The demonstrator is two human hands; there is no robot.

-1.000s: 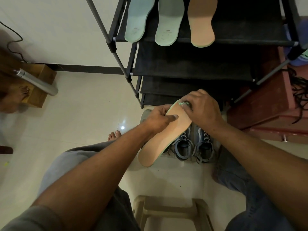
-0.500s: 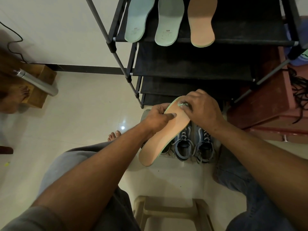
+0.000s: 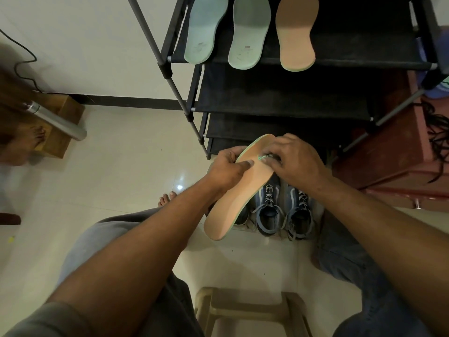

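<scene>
Gripping insole (image 3: pixel 239 195) toe end, left hand (image 3: pixel 228 170), right hand (image 3: pixel 295 161)

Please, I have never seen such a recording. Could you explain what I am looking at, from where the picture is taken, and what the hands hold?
No machine here: a person works with two bare hands. The camera sits on the person's head and looks forward and down, so both arms enter from below. The left hand grips a tan insole by its edge. The right hand pinches a small green bit on that insole; what it is, I cannot tell. Under them, blue shoes stand on the floor. Behind, three more insoles lie on a black rack.
</scene>
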